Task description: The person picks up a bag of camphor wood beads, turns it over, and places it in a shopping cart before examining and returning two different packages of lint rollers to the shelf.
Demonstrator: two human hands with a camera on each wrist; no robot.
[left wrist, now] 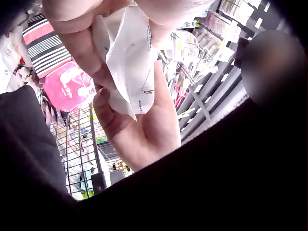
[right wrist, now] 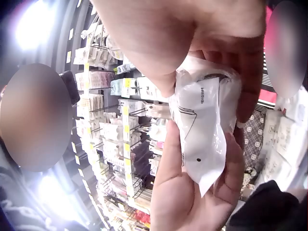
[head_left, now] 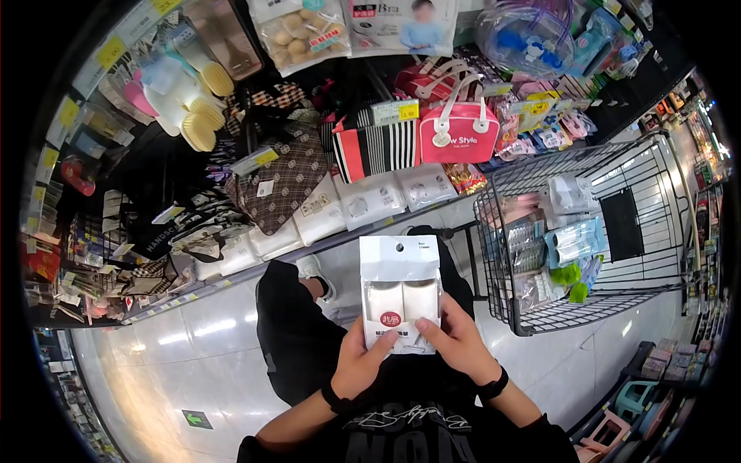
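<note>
In the head view, a white packet point(head_left: 400, 262) with a punched hang hole, a clear window and a round red logo is held upright before the body. Two white rolls show through its window. My left hand point(head_left: 361, 363) grips its lower left side, thumb on the front. The right hand point(head_left: 461, 349) holds the lower right side in the same way, its thumb also across the front. Both wrist views look at the packet's end from below, where its white film point(left wrist: 130, 62) narrows to a folded edge; fingers wrap behind it point(right wrist: 204, 130).
A wire shopping cart point(head_left: 515, 328) holding several packaged goods stands at the right. Ahead, a shelf carries a pink bag point(head_left: 460, 143), a striped bag point(head_left: 378, 150), brushes point(head_left: 201, 127) and white packs point(head_left: 374, 207). Stools point(head_left: 610, 434) sit at lower right.
</note>
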